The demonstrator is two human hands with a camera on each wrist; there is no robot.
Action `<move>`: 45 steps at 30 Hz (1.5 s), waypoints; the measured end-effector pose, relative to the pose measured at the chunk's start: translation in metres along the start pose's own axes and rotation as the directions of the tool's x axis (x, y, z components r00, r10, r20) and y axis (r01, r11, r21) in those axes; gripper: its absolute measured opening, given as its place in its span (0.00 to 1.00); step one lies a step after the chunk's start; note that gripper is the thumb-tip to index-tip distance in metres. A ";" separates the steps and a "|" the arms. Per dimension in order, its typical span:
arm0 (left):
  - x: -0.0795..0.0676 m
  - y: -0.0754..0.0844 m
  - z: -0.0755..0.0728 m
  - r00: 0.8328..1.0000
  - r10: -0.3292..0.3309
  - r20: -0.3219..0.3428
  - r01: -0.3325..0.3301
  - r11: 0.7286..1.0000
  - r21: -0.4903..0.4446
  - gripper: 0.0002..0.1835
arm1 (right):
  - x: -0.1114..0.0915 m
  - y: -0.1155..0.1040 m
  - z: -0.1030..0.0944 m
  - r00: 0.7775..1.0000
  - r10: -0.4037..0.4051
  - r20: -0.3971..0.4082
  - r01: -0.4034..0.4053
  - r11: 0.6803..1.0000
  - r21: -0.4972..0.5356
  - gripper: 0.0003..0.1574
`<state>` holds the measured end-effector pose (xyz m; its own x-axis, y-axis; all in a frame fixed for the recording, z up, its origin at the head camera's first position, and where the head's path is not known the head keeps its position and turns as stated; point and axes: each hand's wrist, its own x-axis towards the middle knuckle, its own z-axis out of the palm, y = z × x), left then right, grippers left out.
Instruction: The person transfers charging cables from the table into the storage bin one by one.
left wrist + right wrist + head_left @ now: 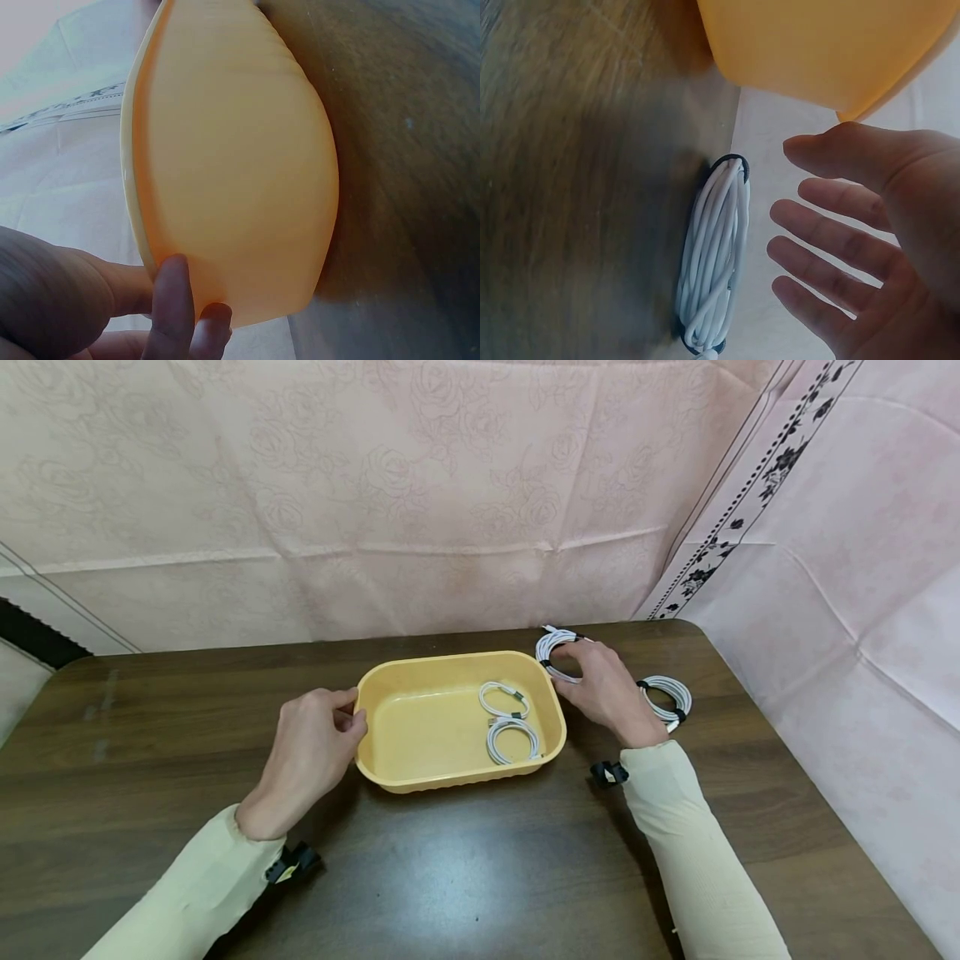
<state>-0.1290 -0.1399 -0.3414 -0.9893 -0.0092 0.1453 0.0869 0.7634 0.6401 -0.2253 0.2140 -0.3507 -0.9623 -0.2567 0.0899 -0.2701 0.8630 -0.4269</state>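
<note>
A yellow plastic tray (427,781) stands on the table with two white coiled cables in it, one a thin loop (485,697), the other a fuller coil (491,743), both toward its right end. At the left end, my left hand (309,752) pinches the rim; the left wrist view has its fingertips (174,281) on the outer wall. My right hand (603,689) is beyond the tray's right end, beside a white cable coil (546,643) tied with black bands. Its fingers (825,232) are spread and apart from that coil (712,255) in the right wrist view.
Another white cable coil (681,695) lies on the brown wooden table (450,877), to the right of my right hand. Patterned pale pink cloth (420,527) hangs behind the table and along its right side.
</note>
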 end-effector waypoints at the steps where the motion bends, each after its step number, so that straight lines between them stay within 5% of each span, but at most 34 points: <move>1: 0.000 0.000 0.000 1.000 0.000 0.001 0.000 1.000 0.000 0.20 | 0.000 0.000 0.000 1.000 0.005 0.000 -0.005 1.000 0.001 0.27; 45: 0.000 0.001 0.000 1.000 -0.011 0.005 0.011 1.000 0.006 0.20 | 0.003 0.015 0.009 0.999 0.023 0.047 -0.022 0.999 -0.030 0.25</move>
<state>-0.1287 -0.1394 -0.3410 -0.9908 -0.0143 0.1347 0.0756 0.7668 0.6374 -0.2322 0.2220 -0.3652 -0.9657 -0.2569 0.0375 -0.2500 0.8811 -0.4015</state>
